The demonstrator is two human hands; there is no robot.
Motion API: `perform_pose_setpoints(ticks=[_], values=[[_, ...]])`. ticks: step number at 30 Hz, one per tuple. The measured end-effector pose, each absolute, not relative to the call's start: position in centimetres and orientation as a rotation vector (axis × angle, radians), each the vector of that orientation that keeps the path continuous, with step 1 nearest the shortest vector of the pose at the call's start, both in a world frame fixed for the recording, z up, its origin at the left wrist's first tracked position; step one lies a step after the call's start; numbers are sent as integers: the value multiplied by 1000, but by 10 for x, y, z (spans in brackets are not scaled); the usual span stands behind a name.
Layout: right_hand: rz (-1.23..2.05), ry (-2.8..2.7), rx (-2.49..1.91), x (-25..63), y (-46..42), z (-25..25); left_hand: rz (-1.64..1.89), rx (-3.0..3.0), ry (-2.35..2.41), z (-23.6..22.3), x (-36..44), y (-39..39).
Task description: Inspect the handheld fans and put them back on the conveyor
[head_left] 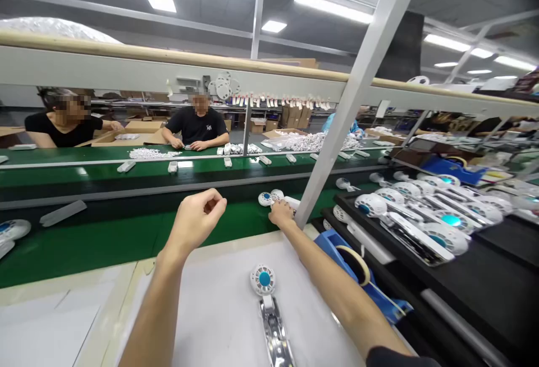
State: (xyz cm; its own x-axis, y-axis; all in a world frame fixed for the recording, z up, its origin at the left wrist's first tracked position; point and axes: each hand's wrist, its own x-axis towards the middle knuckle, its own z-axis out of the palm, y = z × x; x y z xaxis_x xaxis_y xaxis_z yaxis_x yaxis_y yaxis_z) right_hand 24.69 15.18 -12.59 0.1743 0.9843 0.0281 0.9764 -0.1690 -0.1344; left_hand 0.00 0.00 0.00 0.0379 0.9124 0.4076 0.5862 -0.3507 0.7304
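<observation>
Landmark: green conveyor belt [105, 238], matte, flat, running left to right past the near tabletop [219, 305].

Left hand [197, 222] above the belt's near edge, fingers curled in, thumb pinched to fingertips; cannot tell if anything small sits inside. Touching nothing visible.

Right hand [281, 213] on the belt further right, just beside the slanted grey metal post [349, 97], fingers laid on a white handheld fan [272, 197] lying on the belt. Two round white heads with teal centres visible there, side by side; hand grips the white handle end, grip partly hidden.

One more fan [264, 284] on the pale smooth tabletop, near side of the belt: round white slotted head, teal hub, handle opened with shiny metallic internals exposed.

Right of the belt: black tray [484, 266] with a stack of the same round white fans, too many overlapped to count. Blue plastic bin [337, 243] between tray and tabletop, beige tape roll [357, 260] on it.

Belt far side: two seated people in black shirts [196, 125], hands on small white parts; loose white pieces scattered along the belt. One grey flat bar [63, 213] on the belt's left.
</observation>
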Motion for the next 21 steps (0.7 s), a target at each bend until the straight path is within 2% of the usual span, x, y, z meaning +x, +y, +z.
perform_pose_setpoints(ticks=[7,12,17,21], values=[[99,-1842,-2347,245,169,-139,1077,1847,1592,-22,-7,30],[459,-1862,-2206,236,171,-124,924,1654,1570,-58,0,54],[865,-1956,-1722,201,162,-95,1073,1306,1419,-83,25,67],[944,-2005,-1473,190,164,-73,1266,1049,1165,-81,44,69]])
